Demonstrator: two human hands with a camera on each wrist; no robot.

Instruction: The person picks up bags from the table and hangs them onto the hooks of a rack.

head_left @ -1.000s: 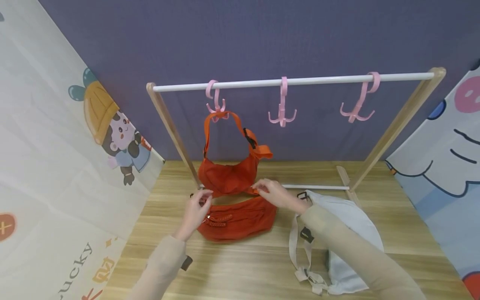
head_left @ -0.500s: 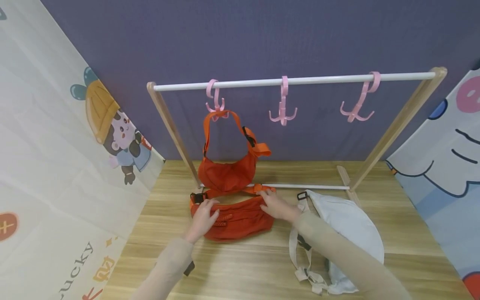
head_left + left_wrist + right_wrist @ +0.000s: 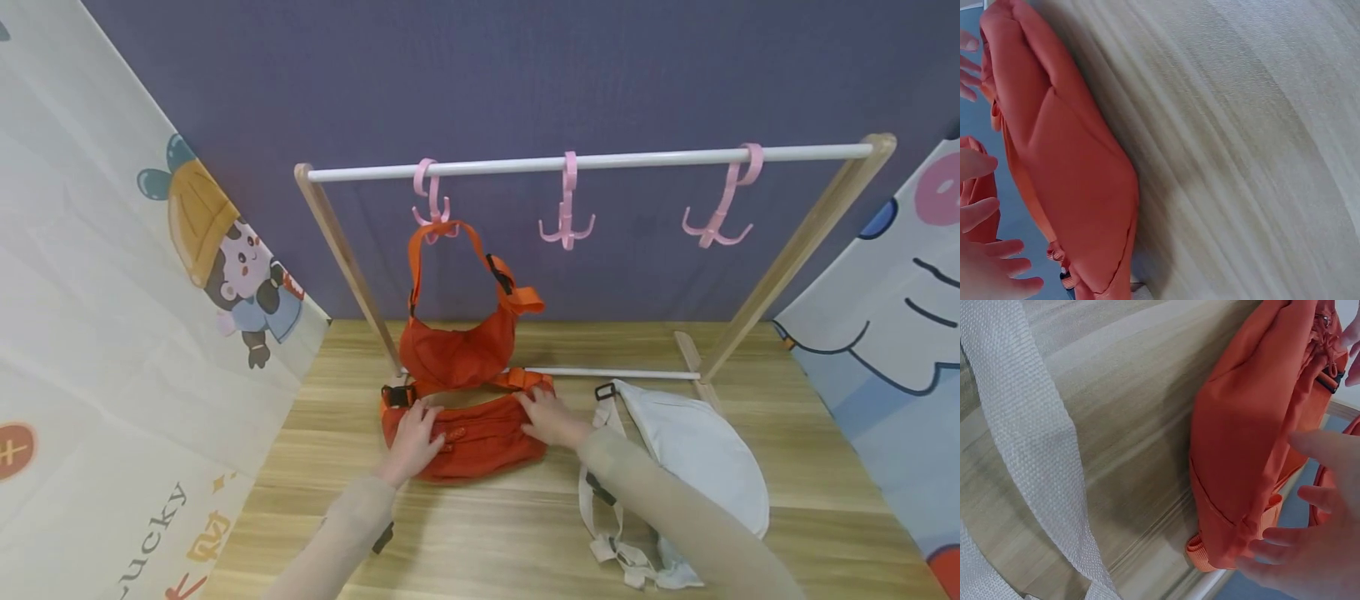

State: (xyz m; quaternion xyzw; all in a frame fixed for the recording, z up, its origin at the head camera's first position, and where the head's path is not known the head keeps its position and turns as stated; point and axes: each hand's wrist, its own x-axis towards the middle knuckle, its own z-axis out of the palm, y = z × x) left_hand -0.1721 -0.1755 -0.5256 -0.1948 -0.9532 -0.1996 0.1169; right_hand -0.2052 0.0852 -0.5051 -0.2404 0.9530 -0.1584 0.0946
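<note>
A red-orange waist bag lies on the wooden table, its strap and black buckle along the far side. Over its left part is my left hand, fingers spread; the left wrist view shows that hand beside the bag's strap side. My right hand is at the bag's right end. Seen from the right wrist, its loosely spread fingers lie right at the bag's upper edge. A second red-orange bag hangs just behind by its strap from the left pink hook.
A rack with a white bar and wooden posts stands at the back. Two more pink hooks, a middle one and a right one, hang from it. A white bag with loose straps lies at right, partly under my right sleeve.
Both hands have come from bent fingers at the strap ends to spread fingers over the lying bag. The strap now lies along the bag's far side. The left hand has shifted slightly right.
</note>
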